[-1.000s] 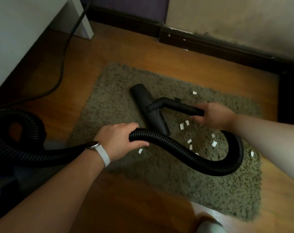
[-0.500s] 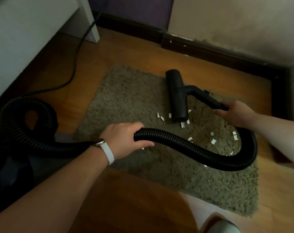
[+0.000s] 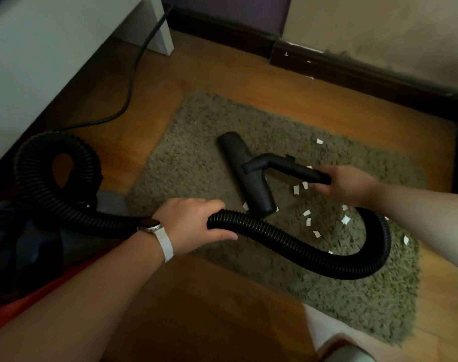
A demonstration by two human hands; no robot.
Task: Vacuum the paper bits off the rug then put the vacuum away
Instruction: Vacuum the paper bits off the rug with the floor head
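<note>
Item 1: rug [image 3: 196,163], grey-green shag, centre of frame, on wood floor [image 3: 222,317].
Item 2: vacuum nozzle [image 3: 245,176], black, flat on rug at centre, long axis running upper left to lower right.
Item 3: hose [image 3: 301,246], black ribbed; loops at left of frame, crosses mid frame, curves up at right to the wand handle.
Item 4: paper bits [image 3: 307,216], white, approx. a dozen, scattered on rug right of nozzle and inside the hose curve.
Item 5: vacuum body [image 3: 34,252], dark, lower left, partly hidden.
We hold hose w/ left hand [image 3: 194,223], grip closed round it, watch [image 3: 150,227] on wrist. Our right hand [image 3: 343,184], grip closed on wand handle, right of centre.
Item 6: power cord [image 3: 133,82], upper left, along floor.
</note>
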